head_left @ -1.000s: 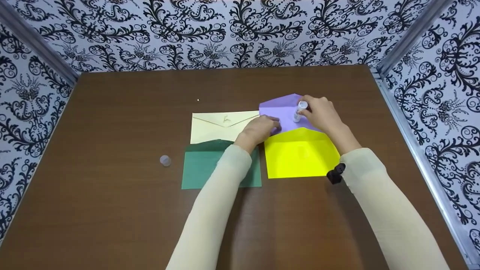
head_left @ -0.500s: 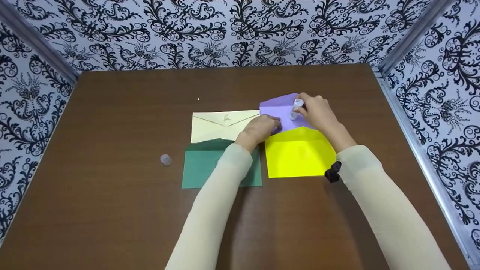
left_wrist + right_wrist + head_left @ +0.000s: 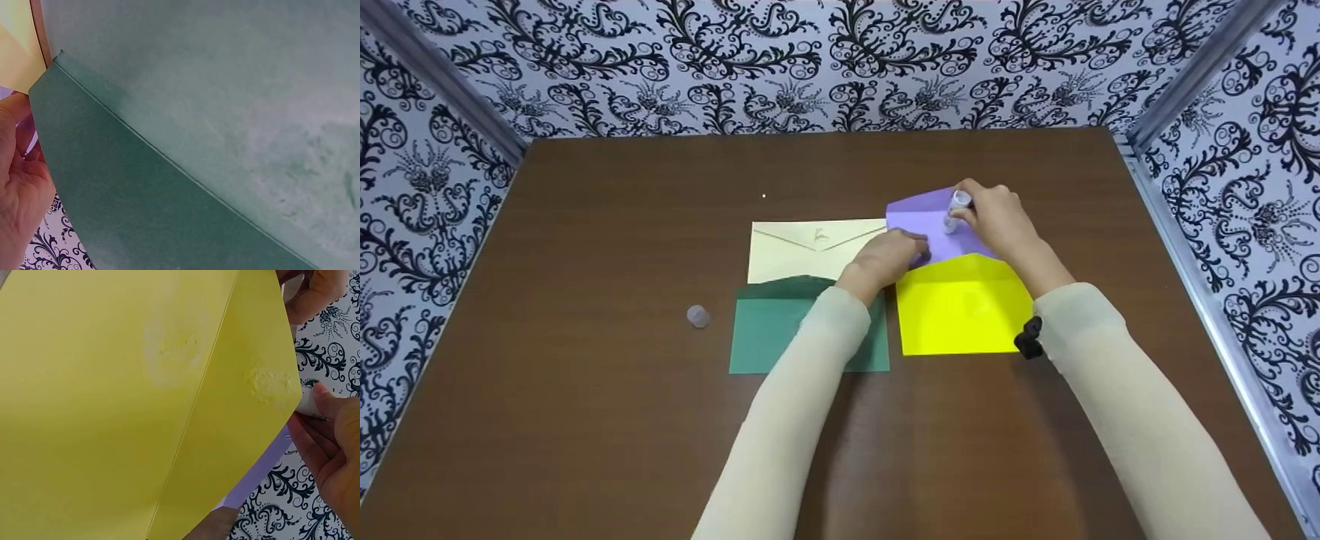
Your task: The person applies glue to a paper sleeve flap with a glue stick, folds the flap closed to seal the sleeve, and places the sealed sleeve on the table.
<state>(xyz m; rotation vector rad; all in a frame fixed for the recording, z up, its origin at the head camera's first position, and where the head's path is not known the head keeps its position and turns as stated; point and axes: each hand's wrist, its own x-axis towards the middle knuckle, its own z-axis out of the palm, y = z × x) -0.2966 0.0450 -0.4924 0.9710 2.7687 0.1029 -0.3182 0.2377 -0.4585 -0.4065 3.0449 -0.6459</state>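
Note:
My right hand (image 3: 1006,219) grips a small white glue stick (image 3: 955,214) between thumb and fingers, tilted, its lower end at the purple envelope (image 3: 919,219). The purple envelope has its flap raised at the back. My left hand (image 3: 889,256) rests on that envelope's lower left part, fingers bent downward. A yellow envelope (image 3: 966,315), flap up, overlaps the purple one in front; whitish glue smears (image 3: 270,385) show on its flap and body. Under my left forearm lies a green envelope (image 3: 769,337) with its flap up and pale smears.
A cream envelope (image 3: 787,255), flap folded down, lies behind the green one. A translucent cap (image 3: 698,316) sits to the left on the brown table (image 3: 607,420). One white speck (image 3: 763,196) lies farther back. Patterned walls (image 3: 735,67) enclose the table's back and sides.
My right hand has moved the glue stick slightly left and back over the purple envelope. The left hand stays in place. The whole view has shifted slightly.

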